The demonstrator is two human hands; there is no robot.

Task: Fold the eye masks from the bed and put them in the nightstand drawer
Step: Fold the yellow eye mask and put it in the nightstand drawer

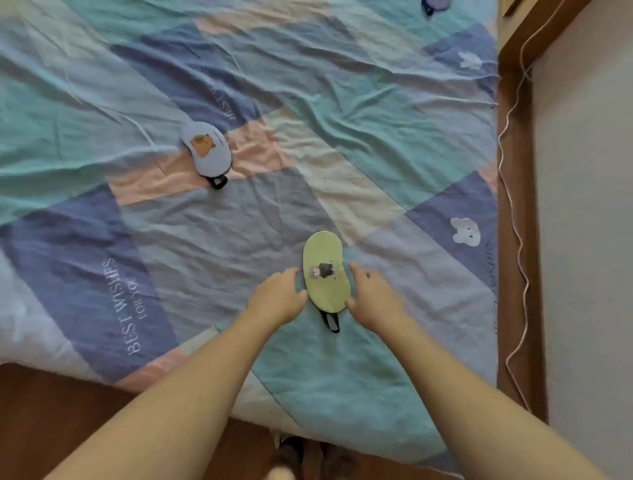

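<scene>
A green eye mask (324,270) with a small dark cartoon print lies flat on the bed, its black strap sticking out at the near end. My left hand (279,297) rests beside its left edge and my right hand (373,298) beside its right edge, fingers spread and touching the mask's sides. A light blue eye mask (206,149) with an orange bear print lies farther away to the left. A third, purple mask (434,4) shows partly at the top edge.
The bed is covered by a wrinkled patchwork sheet (137,102) in teal, blue and peach. A brown wooden bed frame (513,240) runs along the right with a white cord (512,192) on it. Wooden floor (51,411) lies at the near left.
</scene>
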